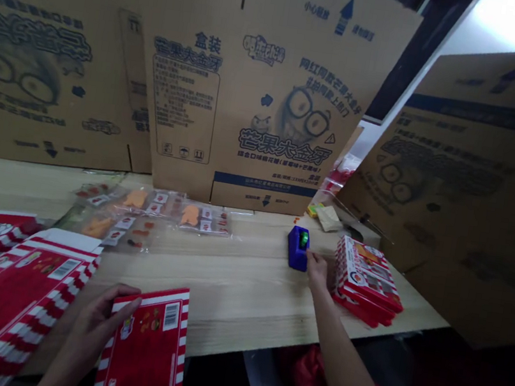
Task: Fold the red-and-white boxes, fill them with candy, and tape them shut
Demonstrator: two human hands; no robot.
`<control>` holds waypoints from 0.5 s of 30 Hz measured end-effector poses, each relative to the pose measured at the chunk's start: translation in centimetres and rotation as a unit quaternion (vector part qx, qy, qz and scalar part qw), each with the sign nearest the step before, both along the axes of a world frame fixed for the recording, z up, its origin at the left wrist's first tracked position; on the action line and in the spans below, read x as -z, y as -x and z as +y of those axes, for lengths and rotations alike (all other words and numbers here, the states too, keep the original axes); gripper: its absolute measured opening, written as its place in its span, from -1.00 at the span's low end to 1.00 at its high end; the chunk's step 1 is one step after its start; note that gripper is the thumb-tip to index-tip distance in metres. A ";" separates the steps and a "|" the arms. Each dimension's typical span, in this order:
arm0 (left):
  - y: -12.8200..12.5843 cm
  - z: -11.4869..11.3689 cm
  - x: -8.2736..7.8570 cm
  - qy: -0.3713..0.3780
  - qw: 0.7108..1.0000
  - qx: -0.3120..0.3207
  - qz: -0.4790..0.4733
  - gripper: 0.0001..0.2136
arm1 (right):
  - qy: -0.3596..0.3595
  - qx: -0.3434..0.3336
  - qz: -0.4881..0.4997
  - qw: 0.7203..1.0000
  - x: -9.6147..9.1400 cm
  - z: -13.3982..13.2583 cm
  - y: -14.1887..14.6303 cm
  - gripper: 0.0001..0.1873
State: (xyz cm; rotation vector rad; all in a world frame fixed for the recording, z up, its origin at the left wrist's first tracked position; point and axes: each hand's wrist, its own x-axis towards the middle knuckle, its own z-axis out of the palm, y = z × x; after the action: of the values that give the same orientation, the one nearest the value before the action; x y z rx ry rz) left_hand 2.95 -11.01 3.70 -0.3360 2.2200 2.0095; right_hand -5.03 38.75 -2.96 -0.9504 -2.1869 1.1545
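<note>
One red box (146, 352), one tape dispenser (295, 258)

The left hand (96, 327), clamped, holds the red box at the near edge of the desk (236, 299). Farther, the right hand (317, 270) touches the tape dispenser; its grip I cannot tell. Behind, the middle carton (251, 105) reads "芒果大金牙".

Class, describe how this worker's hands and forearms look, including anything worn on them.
The left hand and right hand are ungloved. The left forearm and right forearm show no sleeve or watch. The right fingers are too blurred to rule out rings.
</note>
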 end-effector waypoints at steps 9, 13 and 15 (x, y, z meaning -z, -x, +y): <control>0.3 -0.3 -1.7 0.092 0.996 0.013 0.010 -0.46 | 0.049 0.064 -0.100 0.992 0.3 0.0 1.5 -0.71; 0.4 0.0 -2.2 0.104 0.994 0.031 0.010 -0.45 | 0.048 0.058 -0.107 0.991 -0.2 -0.5 1.5 -0.77; 0.5 -0.1 -1.8 0.122 0.991 0.039 0.025 -0.46 | 0.050 0.052 -0.098 0.993 -0.3 -0.7 1.4 -0.81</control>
State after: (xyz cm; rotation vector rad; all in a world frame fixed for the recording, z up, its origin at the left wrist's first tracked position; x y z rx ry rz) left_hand 2.45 -11.14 5.52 -0.2211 2.4747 1.7280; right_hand -6.45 38.10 -2.62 -1.2523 -2.2178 1.1737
